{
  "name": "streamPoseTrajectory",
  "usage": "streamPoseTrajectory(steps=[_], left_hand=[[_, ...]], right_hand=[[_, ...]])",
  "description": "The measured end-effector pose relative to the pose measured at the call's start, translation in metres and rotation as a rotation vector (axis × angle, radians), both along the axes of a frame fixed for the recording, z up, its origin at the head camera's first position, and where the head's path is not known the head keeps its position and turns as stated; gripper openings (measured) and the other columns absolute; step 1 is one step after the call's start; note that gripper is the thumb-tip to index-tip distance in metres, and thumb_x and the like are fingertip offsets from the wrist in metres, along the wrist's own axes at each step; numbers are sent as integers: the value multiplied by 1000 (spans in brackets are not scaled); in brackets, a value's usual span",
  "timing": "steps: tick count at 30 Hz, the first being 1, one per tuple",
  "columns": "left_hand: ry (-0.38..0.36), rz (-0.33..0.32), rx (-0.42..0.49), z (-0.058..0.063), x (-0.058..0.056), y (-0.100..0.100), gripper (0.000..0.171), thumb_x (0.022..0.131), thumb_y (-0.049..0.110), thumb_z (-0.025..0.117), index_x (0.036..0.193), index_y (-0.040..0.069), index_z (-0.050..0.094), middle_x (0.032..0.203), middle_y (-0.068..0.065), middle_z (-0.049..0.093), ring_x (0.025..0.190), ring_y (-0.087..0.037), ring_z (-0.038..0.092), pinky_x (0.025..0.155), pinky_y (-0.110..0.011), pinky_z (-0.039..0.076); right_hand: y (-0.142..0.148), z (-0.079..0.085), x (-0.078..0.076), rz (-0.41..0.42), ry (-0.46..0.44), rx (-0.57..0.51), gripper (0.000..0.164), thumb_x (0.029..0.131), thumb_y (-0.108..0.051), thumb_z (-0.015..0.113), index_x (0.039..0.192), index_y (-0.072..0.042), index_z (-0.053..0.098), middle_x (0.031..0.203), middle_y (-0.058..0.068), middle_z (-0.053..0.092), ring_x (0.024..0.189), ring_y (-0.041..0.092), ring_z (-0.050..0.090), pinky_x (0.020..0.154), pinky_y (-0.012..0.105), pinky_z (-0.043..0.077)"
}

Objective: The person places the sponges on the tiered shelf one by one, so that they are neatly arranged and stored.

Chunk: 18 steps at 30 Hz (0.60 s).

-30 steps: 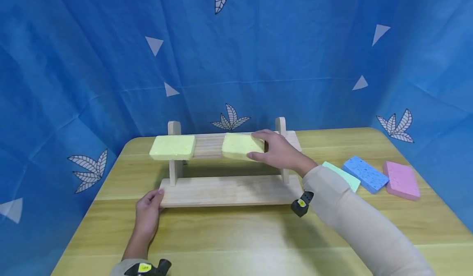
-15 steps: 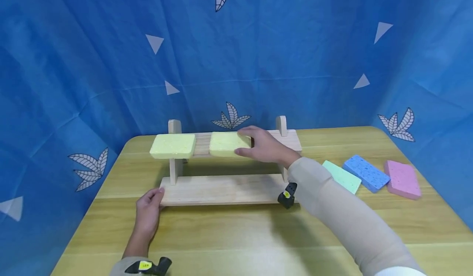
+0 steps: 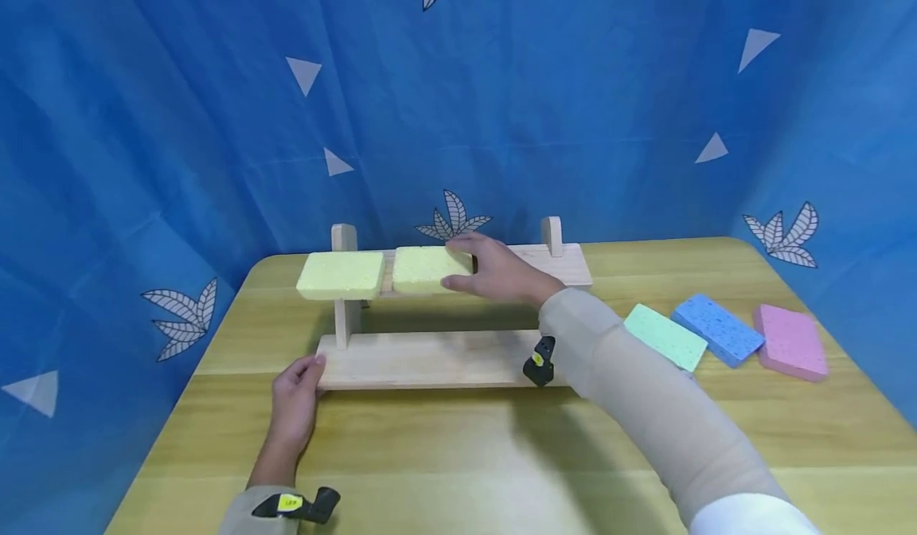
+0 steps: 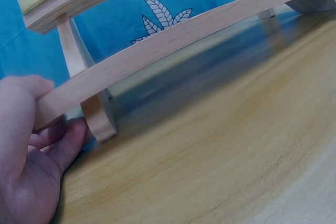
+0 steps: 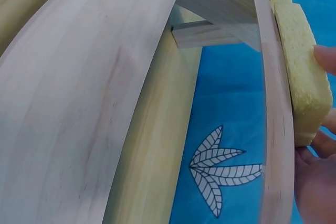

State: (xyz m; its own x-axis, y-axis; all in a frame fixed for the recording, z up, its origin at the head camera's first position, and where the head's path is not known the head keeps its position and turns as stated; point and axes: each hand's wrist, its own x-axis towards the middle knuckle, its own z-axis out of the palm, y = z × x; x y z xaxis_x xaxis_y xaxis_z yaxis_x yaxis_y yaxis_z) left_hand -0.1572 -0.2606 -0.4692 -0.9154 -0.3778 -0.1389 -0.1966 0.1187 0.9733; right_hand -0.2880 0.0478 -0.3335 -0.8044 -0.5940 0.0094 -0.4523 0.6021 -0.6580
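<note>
A two-tier wooden rack [image 3: 437, 360] stands on the table. At its left end my left hand [image 3: 295, 400] grips the lower shelf; in the left wrist view the thumb lies on top and fingers [image 4: 68, 142] curl underneath. On the upper shelf, a yellow sponge [image 3: 342, 274] lies flat at the left end. Just right of it is a second yellow sponge [image 3: 426, 268], its right end pinched between the thumb and fingers of my right hand [image 3: 497, 271]. In the right wrist view this held sponge [image 5: 302, 72] lies against the shelf board.
To the right on the wooden table [image 3: 444, 455] lie a green sponge [image 3: 666, 336], a blue sponge [image 3: 719, 329] and a pink sponge [image 3: 791, 342]. My right forearm reaches close past the green one. A blue patterned curtain [image 3: 573, 105] hangs behind the table.
My right hand has moved left along the upper shelf with the second yellow sponge, narrowing the gap to the first. My left hand keeps its grip on the rack. The head view has shifted slightly.
</note>
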Motion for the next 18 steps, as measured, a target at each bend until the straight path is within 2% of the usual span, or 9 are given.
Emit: streamPoseTrajectory(steps=[9,15,18], left_hand=[[-8,15,2,-2,1,-2,42,99,28,49,120,-8,53,118,-21,53,86,2,58,76,-12,51],[-17,0,13,0,0,-3,46,99,32,47,124,-7,50,124,-22,51,89,4,57,78,-11,49],[-11,4,9,2,-1,-1,44,99,30,48,122,-7,52,120,-20,52,88,3,58,78,-12,50]], right_hand=[[-7,-5,-4,21,9,-5,67,87,-41,64,144,-14,39,150,6,33,139,25,27,113,43,29],[-7,-6,-7,26,28,-9,68,87,-43,63,144,-16,39,150,5,32,140,25,27,113,43,28],[-4,-5,-7,15,26,-11,68,87,-45,63,144,-17,39,151,5,31,140,25,27,113,44,28]])
